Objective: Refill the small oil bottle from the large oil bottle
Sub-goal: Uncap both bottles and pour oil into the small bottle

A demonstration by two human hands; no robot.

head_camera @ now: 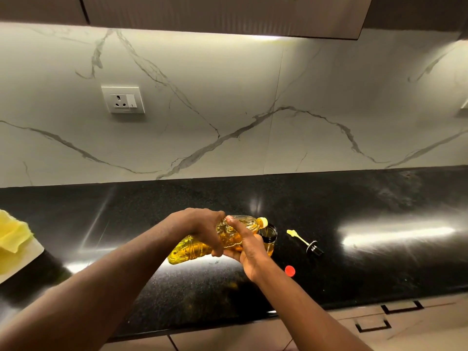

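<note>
Black speckled countertop [354, 198], lower frame. Centre: small oil bottle [269, 240]. Right of it: yellow stopper [305, 239], red cap [290, 271]. Left edge: white board [24, 259].

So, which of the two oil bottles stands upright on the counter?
The small glass bottle with the black collar. The large plastic bottle is held tilted, its yellow spout over the small one's open mouth.

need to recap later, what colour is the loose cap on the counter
Red; the loose cap lies on the black counter, clearest in the head view.
</note>
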